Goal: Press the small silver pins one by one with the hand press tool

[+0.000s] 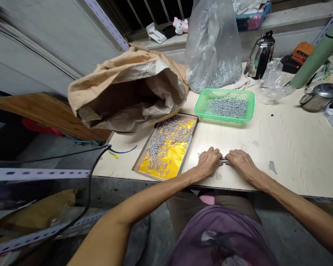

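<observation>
My left hand [210, 162] and my right hand [242, 162] rest low over the table near its front edge, fingers curled and closed. Between their fingertips shows a short silvery-grey piece [223, 160], gripped from both ends; its exact kind is too small to tell. Left of my left hand lies a shallow tray [186, 157] with a bright yellow bottom, strewn with small metal pins [161, 142]. Beyond my hands stands a green plastic basket [252, 107] holding many similar metal pins [226, 107].
A large open brown paper sack [100, 92] leans over the tray's far end. Behind the basket stands a clear plastic bag [213, 44] of metal pieces. A steel kettle [261, 53], a green tube [319, 55] and a lidded metal cup [319, 96] are at the right.
</observation>
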A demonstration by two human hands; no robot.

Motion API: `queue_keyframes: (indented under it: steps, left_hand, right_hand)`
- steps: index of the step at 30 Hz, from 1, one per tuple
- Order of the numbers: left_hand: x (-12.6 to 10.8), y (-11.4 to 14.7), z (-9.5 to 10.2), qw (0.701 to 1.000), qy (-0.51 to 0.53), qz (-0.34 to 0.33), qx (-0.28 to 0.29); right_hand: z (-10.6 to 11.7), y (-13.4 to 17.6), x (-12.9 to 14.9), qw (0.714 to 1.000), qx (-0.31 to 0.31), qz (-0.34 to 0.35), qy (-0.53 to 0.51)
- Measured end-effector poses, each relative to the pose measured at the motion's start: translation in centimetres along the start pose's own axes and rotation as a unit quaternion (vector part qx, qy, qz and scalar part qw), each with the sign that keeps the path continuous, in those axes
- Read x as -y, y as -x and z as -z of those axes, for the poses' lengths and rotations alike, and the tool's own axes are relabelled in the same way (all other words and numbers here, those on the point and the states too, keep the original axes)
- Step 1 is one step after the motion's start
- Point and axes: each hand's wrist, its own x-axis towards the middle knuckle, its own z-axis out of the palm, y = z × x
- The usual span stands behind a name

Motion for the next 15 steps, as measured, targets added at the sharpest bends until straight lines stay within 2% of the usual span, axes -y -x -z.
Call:
queue_keyframes:
  steps: [3, 6, 8, 11, 15]
  left_hand:
    - [0.4, 0.1, -1.2, 0.998, 0.012, -0.007, -0.064]
    - [0.2, 0.8, -3.9, 0.982, 0.046, -0.030, -0.181]
    - [-0.4, 1.5, -5.9, 0.966, 0.069, -0.067, -0.239]
    - [-1.9, 2.2, -7.9, 0.953, 0.089, -0.115, -0.265]
    - [-3.4, 2.5, -8.2, 0.950, 0.111, -0.117, -0.266]
  right_hand:
    - [0.2, 0.5, -0.8, 0.999, -0.050, 0.002, -0.018]
    - [0.6, 1.1, -1.8, 0.993, -0.081, 0.031, -0.079]
    - [0.6, 1.2, -2.5, 0.990, -0.089, 0.034, -0.104]
    - [0.5, 0.1, -3.6, 0.992, -0.088, 0.001, -0.087]
    - [1.2, -3.2, -4.2, 0.997, -0.042, -0.059, -0.021]
